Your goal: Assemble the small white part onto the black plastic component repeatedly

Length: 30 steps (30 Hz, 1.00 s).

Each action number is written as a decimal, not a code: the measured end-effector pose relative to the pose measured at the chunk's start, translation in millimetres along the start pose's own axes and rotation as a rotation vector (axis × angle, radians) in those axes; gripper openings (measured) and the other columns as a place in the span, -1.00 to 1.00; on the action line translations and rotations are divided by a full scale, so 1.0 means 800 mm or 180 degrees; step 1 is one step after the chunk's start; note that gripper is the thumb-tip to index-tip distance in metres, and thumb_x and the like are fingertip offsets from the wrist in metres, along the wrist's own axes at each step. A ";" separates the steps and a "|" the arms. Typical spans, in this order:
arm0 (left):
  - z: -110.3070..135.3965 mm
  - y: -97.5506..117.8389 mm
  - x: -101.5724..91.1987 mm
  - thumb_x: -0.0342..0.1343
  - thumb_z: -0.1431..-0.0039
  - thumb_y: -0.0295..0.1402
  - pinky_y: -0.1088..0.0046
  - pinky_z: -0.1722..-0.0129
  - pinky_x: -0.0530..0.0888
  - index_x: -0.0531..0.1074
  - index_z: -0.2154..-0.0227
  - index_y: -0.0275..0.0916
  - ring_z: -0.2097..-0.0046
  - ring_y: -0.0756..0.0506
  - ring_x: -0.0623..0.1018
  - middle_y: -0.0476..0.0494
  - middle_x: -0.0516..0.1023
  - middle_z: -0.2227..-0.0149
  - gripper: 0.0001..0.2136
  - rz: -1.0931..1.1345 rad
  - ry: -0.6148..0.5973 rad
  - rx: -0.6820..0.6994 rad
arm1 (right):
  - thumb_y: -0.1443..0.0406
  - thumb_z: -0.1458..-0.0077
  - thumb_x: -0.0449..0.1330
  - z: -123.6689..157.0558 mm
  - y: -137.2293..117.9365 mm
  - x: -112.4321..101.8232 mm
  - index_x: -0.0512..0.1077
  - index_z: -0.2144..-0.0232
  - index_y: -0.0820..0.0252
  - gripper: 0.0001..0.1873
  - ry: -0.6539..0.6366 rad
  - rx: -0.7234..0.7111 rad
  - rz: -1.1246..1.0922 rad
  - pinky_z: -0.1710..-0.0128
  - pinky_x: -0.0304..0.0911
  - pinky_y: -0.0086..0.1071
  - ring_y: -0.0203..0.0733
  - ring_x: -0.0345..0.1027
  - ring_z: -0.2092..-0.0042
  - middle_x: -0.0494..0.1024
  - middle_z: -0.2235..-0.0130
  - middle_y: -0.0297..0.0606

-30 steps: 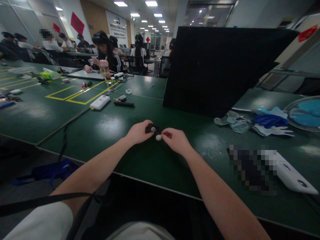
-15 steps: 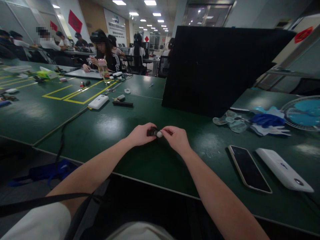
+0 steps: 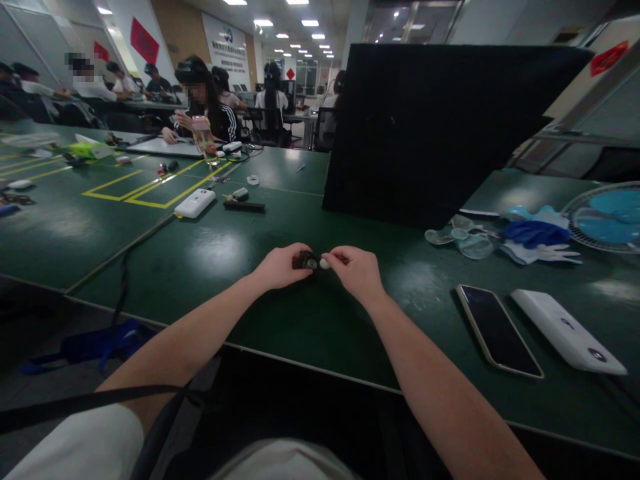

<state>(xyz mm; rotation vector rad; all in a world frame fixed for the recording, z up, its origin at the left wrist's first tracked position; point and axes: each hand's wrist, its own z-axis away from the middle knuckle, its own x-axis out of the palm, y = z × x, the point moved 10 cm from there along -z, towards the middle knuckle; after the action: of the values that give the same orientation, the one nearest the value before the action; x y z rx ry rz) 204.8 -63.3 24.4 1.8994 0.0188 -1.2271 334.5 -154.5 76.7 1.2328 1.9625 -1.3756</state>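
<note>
In the head view, a small dark part, with a pale grey ring on its round face, and a small white, rounded piece sit side by side between the two hands over the green table. Half a second ago the white piece overlapped the ring from this angle, whereas now it is just right of it and the ring shows. Both forearms reach forward and converge, the left hand gripping the dark part between thumb and fingers, the right hand pinching the white piece at its fingertips.
</note>
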 end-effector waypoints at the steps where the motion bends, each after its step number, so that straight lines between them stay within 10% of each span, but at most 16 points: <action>1: 0.000 -0.001 0.002 0.26 -0.07 -0.20 0.31 0.13 0.54 0.39 -0.05 -0.08 0.19 -0.10 0.62 -0.07 0.63 0.15 -0.54 0.0020 -0.0028 -0.0013 | 0.11 -0.27 0.15 -0.001 0.001 0.004 0.55 0.34 0.13 -0.72 -0.0062 0.0017 0.0005 0.37 0.31 -0.31 -0.21 0.43 0.37 0.59 0.37 -0.30; 20: -0.001 0.003 0.002 0.27 -0.06 -0.18 0.28 0.11 0.54 0.41 -0.03 -0.11 0.14 -0.15 0.64 -0.09 0.65 0.14 -0.54 -0.0006 -0.0065 -0.0031 | 0.02 -0.24 0.16 0.000 0.005 0.015 0.54 0.32 0.13 -0.66 -0.0115 0.0119 -0.0305 0.36 0.32 -0.31 -0.20 0.44 0.35 0.59 0.35 -0.28; 26: -0.001 0.000 0.001 0.28 -0.07 -0.18 0.25 0.08 0.53 0.39 -0.06 -0.10 0.12 -0.15 0.63 -0.09 0.64 0.13 -0.52 0.0040 -0.0100 -0.0083 | -0.24 -0.24 -0.12 0.003 0.074 -0.022 0.52 0.28 0.16 -0.31 0.0673 0.1095 -0.0864 0.46 0.22 -0.33 -0.20 0.34 0.47 0.49 0.47 -0.25; 30: 0.001 0.002 0.002 0.26 -0.08 -0.16 0.26 0.10 0.53 0.38 -0.08 -0.10 0.15 -0.14 0.63 -0.09 0.63 0.13 -0.52 0.0073 -0.0155 -0.0076 | -0.33 -0.16 -0.22 0.012 0.137 -0.001 0.52 0.37 0.17 -0.17 0.0525 0.1994 -0.1304 0.43 0.25 -0.29 -0.15 0.37 0.45 0.47 0.51 -0.21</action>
<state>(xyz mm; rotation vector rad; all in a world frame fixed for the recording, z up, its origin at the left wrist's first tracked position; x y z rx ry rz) 205.7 -65.6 24.1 1.8438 -0.0139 -1.2520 427.4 -152.1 17.3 1.2638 2.0425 -2.2877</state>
